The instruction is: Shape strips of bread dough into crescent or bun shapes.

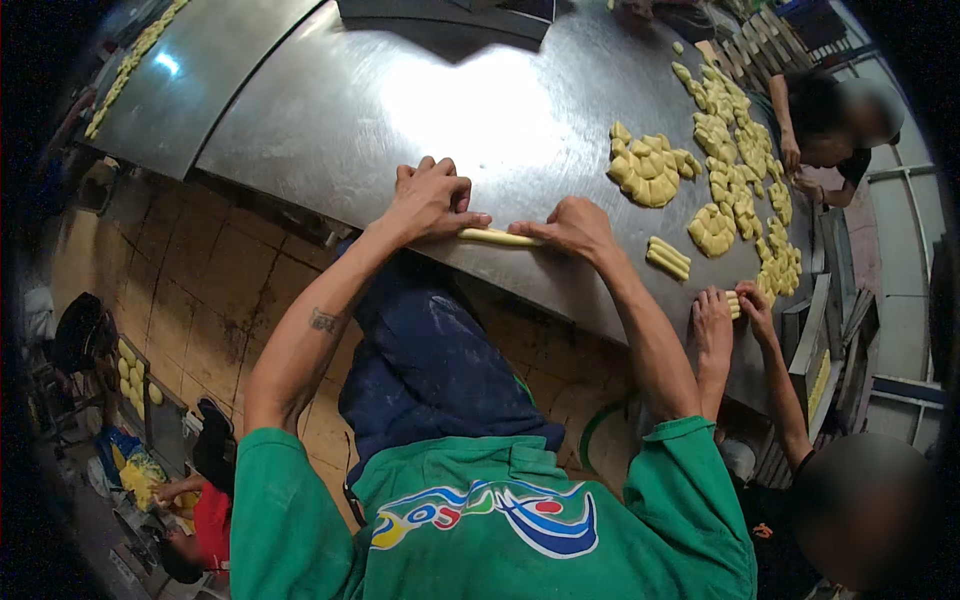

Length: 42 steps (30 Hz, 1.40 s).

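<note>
A thin roll of pale yellow dough point(498, 237) lies along the near edge of the steel table. At its left end my left hand point(432, 203) holds it, thumb pointing inward along the dough and fingers curled. Gripping the other end, my right hand point(577, 230) has its thumb on top and its fingers bent. Parts of the roll are hidden beneath both hands. To the right, a few short dough rolls point(668, 258) lie side by side on the table.
The steel table point(330, 130) carries several dough piles point(650, 168) at the right. A co-worker's hands point(722, 318) handle short dough rolls at the near right. Another person point(835, 125) leans in at the far right. A dark metal object point(450, 22) stands at the far edge.
</note>
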Tool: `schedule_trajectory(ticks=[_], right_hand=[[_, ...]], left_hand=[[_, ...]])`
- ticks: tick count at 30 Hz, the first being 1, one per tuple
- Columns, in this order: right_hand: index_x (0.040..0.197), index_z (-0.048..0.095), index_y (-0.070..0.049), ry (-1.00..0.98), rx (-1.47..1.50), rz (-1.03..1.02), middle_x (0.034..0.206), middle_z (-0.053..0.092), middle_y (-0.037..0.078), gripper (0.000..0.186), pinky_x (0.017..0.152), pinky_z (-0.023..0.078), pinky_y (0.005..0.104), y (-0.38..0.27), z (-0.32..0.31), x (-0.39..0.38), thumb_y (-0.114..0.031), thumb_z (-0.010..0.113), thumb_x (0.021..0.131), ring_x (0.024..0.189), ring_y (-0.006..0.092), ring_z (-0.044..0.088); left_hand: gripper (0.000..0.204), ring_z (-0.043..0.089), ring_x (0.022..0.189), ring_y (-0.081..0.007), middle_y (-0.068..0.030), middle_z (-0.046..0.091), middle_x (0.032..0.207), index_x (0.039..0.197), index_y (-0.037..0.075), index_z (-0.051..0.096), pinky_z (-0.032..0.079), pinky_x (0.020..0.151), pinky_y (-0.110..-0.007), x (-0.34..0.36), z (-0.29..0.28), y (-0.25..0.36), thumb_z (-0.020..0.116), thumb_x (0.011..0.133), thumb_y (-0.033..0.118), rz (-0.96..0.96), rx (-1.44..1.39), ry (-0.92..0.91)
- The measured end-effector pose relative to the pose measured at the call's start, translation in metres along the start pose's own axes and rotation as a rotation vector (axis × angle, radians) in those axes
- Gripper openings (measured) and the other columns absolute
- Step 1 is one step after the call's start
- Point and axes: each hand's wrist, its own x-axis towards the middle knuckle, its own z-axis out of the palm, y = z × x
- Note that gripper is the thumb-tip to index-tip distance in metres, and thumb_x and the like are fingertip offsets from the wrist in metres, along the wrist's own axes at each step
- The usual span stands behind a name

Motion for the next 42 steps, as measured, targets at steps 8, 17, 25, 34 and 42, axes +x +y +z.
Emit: schedule_trajectory(ticks=[8,17,25,34,42], right_hand=[[0.048,0.059,0.0,0.072,-0.198,-0.045,0.049,0.056,0.012,0.091,0.05,0.045,0.0364,-0.016,-0.001,0.001,-0.089,0.055,0.063,0.05,0.0257,0.059],[0.047,0.062,-0.004,0.043,0.005,0.044,0.043,0.051,0.005,0.08,0.044,0.04,0.0361,-0.002,-0.002,-0.002,-0.081,0.065,0.064,0.041,0.02,0.052],[0.054,0.066,-0.003,0.132,0.302,0.086,0.046,0.055,0.008,0.07,0.048,0.044,0.0387,0.008,0.014,-0.017,-0.072,0.07,0.068,0.045,0.0219,0.055],[0.058,0.067,-0.004,0.35,0.031,-0.116,0.046,0.054,0.012,0.063,0.049,0.044,0.0417,0.004,0.02,-0.015,-0.062,0.063,0.081,0.044,0.0302,0.055],[0.094,0.062,-0.002,0.513,0.227,-0.432,0.084,0.059,0.017,0.015,0.072,0.048,0.0436,0.003,0.047,-0.051,-0.015,0.06,0.088,0.08,0.0336,0.059]], left_hand=[[0.053,0.049,0.1,-0.0252,-0.0059,0.058,0.092,0.071,0.015,0.067,0.029,0.087,-0.043,0.002,-0.006,0.008,0.071,0.066,0.067,-0.005,-0.022,0.004],[0.049,0.049,0.102,-0.0247,-0.0044,0.059,0.094,0.072,0.015,0.068,0.029,0.09,-0.044,-0.001,-0.003,0.006,0.074,0.067,0.063,-0.024,-0.053,0.036],[0.05,0.048,0.101,-0.0231,-0.0041,0.057,0.094,0.073,0.014,0.067,0.029,0.089,-0.043,-0.008,0.006,0.01,0.07,0.071,0.065,-0.038,-0.029,0.162],[0.048,0.049,0.096,-0.0235,-0.006,0.057,0.091,0.078,0.012,0.069,0.029,0.087,-0.042,-0.011,0.012,0.01,0.065,0.079,0.06,-0.047,-0.033,0.254],[0.022,0.063,0.088,-0.027,-0.0119,0.059,0.095,0.1,0.004,0.065,0.052,0.077,-0.039,-0.032,0.002,0.019,0.072,0.086,0.019,0.196,-0.373,0.043]])
